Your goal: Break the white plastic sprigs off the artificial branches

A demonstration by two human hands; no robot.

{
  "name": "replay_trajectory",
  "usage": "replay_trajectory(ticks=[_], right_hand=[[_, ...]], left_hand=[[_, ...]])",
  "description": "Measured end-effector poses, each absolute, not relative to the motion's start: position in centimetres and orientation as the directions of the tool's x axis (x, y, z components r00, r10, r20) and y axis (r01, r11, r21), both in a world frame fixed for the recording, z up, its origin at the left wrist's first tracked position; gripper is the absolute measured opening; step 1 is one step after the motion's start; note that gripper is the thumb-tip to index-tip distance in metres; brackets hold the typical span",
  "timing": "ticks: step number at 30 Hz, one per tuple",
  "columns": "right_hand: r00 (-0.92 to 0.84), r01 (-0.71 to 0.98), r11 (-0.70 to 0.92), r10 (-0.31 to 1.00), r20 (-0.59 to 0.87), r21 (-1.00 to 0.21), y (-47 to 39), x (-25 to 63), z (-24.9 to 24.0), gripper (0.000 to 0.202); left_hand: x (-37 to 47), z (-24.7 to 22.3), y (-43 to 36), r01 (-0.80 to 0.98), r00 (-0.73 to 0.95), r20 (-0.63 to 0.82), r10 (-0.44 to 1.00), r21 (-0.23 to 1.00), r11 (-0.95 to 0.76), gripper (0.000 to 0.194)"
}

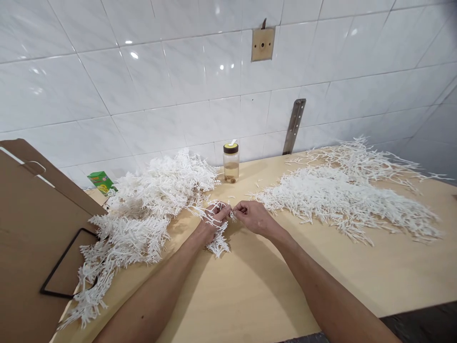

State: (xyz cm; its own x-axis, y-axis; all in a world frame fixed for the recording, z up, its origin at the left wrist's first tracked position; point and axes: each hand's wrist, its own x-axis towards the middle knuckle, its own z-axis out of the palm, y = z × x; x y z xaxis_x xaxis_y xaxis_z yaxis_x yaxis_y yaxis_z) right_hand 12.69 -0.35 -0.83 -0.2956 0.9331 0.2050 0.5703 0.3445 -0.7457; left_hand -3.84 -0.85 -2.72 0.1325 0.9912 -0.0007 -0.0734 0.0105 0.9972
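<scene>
My left hand is closed around a white branching plastic sprig, whose feathery end hangs below the palm and whose thin stems stick out to the left. Close beside it, my right hand pinches at a small white tip of the sprig between thumb and forefinger. The fingertips of both hands almost meet over the table. On the left lies a large heap of white sprigs, reaching toward the near edge. To the right spreads a second pile of white sprigs, with barer stems behind it.
A lidded bottle with pale liquid stands behind my hands. At the left are a cardboard box, a black wire frame and a green packet. A metal bracket rises by the tiled wall, behind the wooden table.
</scene>
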Motion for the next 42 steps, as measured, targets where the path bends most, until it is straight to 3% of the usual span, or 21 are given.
replay_trajectory(ticks=[6, 11, 16, 20, 23, 28, 32, 36, 42], right_hand=[[-0.304, 0.695, 0.397, 0.918, 0.255, -0.600, -0.7, 12.1, -1.3, 0.014], [-0.295, 0.804, 0.358, 0.933, 0.204, -0.475, -0.7, 11.0, -2.2, 0.011], [-0.096, 0.927, 0.175, 0.966, 0.241, -0.331, 0.3, 12.5, -2.1, 0.014], [0.147, 0.906, -0.007, 0.943, 0.300, -0.423, 1.7, 16.5, -1.4, 0.014], [0.227, 0.854, -0.009, 0.906, 0.357, -0.520, 2.4, 18.5, -1.3, 0.015], [0.089, 0.785, 0.172, 0.920, 0.382, -0.596, 1.8, 16.9, -1.2, 0.023], [-0.151, 0.593, 0.345, 0.935, 0.320, -0.728, 0.3, 13.7, -0.9, 0.021], [-0.277, 0.551, 0.360, 0.930, 0.242, -0.752, -0.4, 12.2, -1.0, 0.019], [-0.233, 0.600, 0.317, 0.948, 0.219, -0.734, -0.3, 11.9, -1.6, 0.016]], left_hand=[[-3.6, -2.9, -1.0, 0.026, 0.081, 0.017, 0.997, 0.999, -0.019, 0.029], [-3.2, -3.0, -1.0, 0.208, 0.078, 0.160, 0.984, 0.963, -0.173, 0.018], [-3.6, -2.7, -1.1, 0.178, 0.014, 0.185, 0.983, 0.967, -0.185, 0.016], [-4.1, -2.9, -0.8, -0.013, 0.013, 0.080, 0.997, 0.997, -0.080, 0.027], [-4.3, -3.2, -0.5, -0.111, 0.060, 0.042, 0.997, 0.993, -0.035, 0.032], [-4.3, -3.3, -0.4, -0.124, 0.067, 0.027, 0.997, 0.992, -0.019, 0.034], [-4.2, -3.1, -0.5, -0.077, 0.048, 0.050, 0.998, 0.996, -0.047, 0.033], [-3.9, -2.8, -0.7, -0.072, 0.017, 0.064, 0.998, 0.995, -0.063, 0.033], [-3.8, -2.9, -0.8, -0.067, 0.007, 0.061, 0.998, 0.996, -0.060, 0.029]])
